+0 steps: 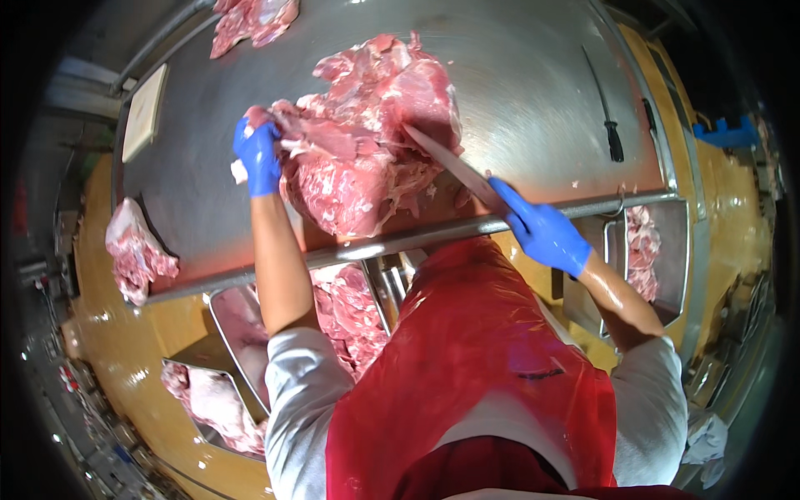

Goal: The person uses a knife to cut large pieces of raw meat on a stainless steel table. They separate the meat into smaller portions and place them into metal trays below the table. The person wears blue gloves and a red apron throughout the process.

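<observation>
A large piece of raw meat (342, 187) lies on the steel table (517, 75), cut open and spread out. My left hand (260, 158), in a blue glove, is closed on the left end of the meat, by a pale flap. In my blue-gloved right hand (546, 232) is a knife (454, 164), gripped by its handle. Its blade points up and left, and the tip touches the meat's right side near a dark red spot. The handle is mostly hidden by my fingers.
A sharpening steel (604, 108) with a black handle lies at the table's right. A white board (144, 114) sits at the left. More meat lies at the far edge (254, 21) and the left corner (135, 250). Metal bins of meat (348, 312) stand below the raised front rim (392, 243).
</observation>
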### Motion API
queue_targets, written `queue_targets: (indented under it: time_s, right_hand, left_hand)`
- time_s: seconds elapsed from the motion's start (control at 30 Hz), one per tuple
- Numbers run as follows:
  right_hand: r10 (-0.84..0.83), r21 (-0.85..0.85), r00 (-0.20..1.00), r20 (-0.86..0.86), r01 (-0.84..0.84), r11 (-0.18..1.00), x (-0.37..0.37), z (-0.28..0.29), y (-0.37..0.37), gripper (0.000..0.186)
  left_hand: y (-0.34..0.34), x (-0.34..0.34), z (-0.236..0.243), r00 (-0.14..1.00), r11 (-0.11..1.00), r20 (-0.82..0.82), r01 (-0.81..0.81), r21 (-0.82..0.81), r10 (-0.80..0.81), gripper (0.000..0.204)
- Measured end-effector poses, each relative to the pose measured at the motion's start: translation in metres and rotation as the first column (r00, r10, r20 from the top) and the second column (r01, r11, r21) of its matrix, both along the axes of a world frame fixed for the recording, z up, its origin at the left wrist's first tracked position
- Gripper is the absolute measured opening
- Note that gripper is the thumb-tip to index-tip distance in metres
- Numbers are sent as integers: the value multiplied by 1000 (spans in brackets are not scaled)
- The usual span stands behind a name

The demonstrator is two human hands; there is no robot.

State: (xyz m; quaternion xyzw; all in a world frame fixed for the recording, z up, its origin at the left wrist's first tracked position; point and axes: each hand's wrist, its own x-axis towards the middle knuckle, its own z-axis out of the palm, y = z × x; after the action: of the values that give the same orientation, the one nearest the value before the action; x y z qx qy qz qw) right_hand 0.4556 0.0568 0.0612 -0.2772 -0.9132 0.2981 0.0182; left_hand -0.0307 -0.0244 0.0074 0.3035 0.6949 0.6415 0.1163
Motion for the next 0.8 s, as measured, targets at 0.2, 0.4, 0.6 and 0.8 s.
queue_targets:
  time_s: [0.2,0.4,0.6,0.8]
  right_hand:
    - [-143,-82,913,-382,120,989,-184,-85,75,64]
    - [-485,-565,827,-285,263,782,-39,-76,46,71]
    - [-615,-672,757,-219,340,658,128,-100,42,68]
    - [-854,-752,422,-304,445,487,226,-103,52,67]
  left_hand:
    - [3,42,50,988,976,147,-75,202,45,30]
    - [-4,109,98,949,918,312,-167,359,51,38]
    - [116,249,181,991,949,6,125,289,-132,24]
    - [234,555,156,383,174,-567,905,388,-730,29]
